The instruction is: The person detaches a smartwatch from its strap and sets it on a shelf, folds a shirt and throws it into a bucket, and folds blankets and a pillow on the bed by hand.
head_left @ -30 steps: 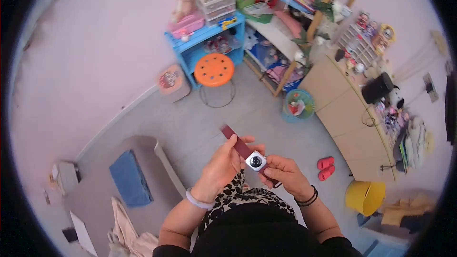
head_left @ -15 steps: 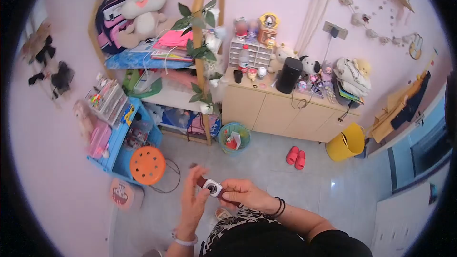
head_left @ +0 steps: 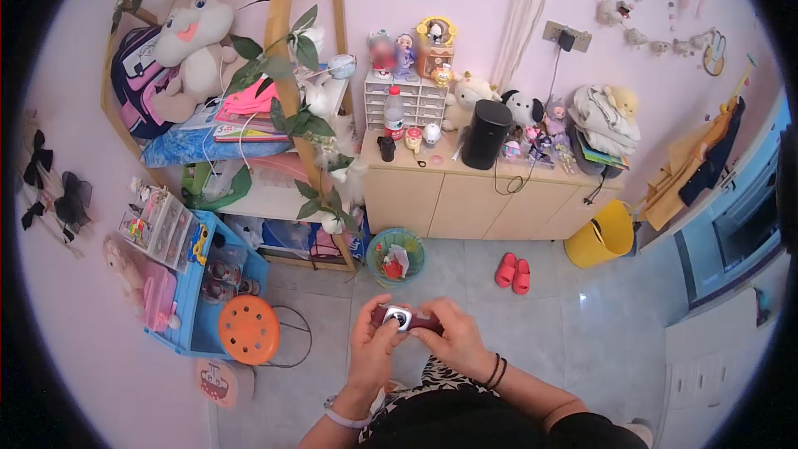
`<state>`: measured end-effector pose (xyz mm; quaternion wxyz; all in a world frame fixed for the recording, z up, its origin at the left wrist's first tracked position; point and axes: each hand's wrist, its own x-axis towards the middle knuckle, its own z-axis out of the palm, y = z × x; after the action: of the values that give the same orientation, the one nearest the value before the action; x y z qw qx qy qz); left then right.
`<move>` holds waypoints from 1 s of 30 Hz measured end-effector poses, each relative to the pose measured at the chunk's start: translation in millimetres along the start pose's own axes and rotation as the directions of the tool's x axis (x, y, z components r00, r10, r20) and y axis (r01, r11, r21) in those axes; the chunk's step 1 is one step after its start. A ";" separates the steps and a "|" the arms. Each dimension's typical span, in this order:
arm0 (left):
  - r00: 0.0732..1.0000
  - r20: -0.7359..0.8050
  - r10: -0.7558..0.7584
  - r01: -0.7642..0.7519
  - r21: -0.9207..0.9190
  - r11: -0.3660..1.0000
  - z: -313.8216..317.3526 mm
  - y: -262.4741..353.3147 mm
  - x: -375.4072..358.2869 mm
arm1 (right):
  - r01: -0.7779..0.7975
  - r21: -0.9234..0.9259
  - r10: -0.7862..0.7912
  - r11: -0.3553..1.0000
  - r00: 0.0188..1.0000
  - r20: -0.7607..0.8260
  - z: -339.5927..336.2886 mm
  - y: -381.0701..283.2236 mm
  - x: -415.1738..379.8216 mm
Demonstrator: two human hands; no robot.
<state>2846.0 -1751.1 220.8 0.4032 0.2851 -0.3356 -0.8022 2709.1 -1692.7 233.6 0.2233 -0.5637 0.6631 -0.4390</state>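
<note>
A watch [head_left: 404,318] with a silver-white square case, a dark round centre and a dark red strap is stretched between my hands in front of my body. My left hand [head_left: 373,351] grips the left end, its thumb on the case and its fingers behind. On the other side, my right hand [head_left: 460,344] pinches the strap just right of the case. The finger undersides and part of the strap are hidden. Below the hands show my patterned trousers and black top.
An orange stool [head_left: 248,330] stands left, beside a blue cart [head_left: 189,310]. A teal waste basket [head_left: 396,256] is ahead, before a wooden cabinet [head_left: 470,206]. Red slippers [head_left: 513,273] lie on the tiled floor, and a yellow bucket [head_left: 599,234] stands at right.
My left fingers have closed in on the watch's left end. The watch has turned more level, and both hands sit slightly further right. The whole view has shifted.
</note>
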 end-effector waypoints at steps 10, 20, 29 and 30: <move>0.988 -0.134 -0.075 0.059 -0.121 0.991 67.7 -37.4 132.5 | -0.210 0.253 0.078 0.945 0.891 0.447 -78.2 132.3 125.2; 0.955 -0.279 0.102 -0.029 0.254 0.967 87.9 -57.9 186.0 | -0.728 0.277 0.111 0.628 0.435 0.894 -112.7 154.3 203.5; 0.898 -0.438 0.040 -0.119 -0.155 0.981 17.9 -13.9 101.5 | -0.649 0.352 -0.025 0.674 0.456 0.890 -30.5 80.8 209.1; 0.892 -0.449 0.053 -0.138 -0.159 0.978 3.5 -12.0 81.1 | -0.611 0.378 -0.072 0.696 0.464 0.883 -16.1 68.1 209.1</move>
<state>2796.4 -1812.6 198.5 0.5329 0.4039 -0.1724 -0.7234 2603.4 -1886.1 226.6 0.7709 -0.4619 0.3524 -0.2609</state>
